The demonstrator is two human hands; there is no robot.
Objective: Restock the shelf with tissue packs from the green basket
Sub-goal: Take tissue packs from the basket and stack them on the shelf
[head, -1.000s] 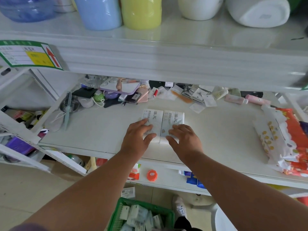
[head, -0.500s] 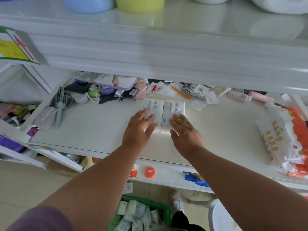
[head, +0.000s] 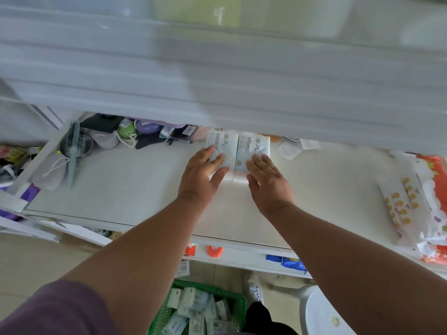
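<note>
White shelf (head: 135, 189) boards fill most of the view, and the board above is a blur. 2 tissue packs (head: 238, 151) lie flat on the shelf, side by side and touching, near the back. Both packs are white and pale blue with dark letters on top. The left hand (head: 200, 176) lies flat with its fingers spread, and the fingertips press on the near end of the left pack. The right hand (head: 267, 182) is flat and spread too, with its fingertips on the near end of the right pack. Neither hand wraps around a pack. Down on the floor sits the green basket (head: 238, 304), with more small white packs piled inside. A hairbrush (head: 73, 146) lies at the left end of the shelf, and a bag with orange dots (head: 411, 204) lies at the right end.
</note>
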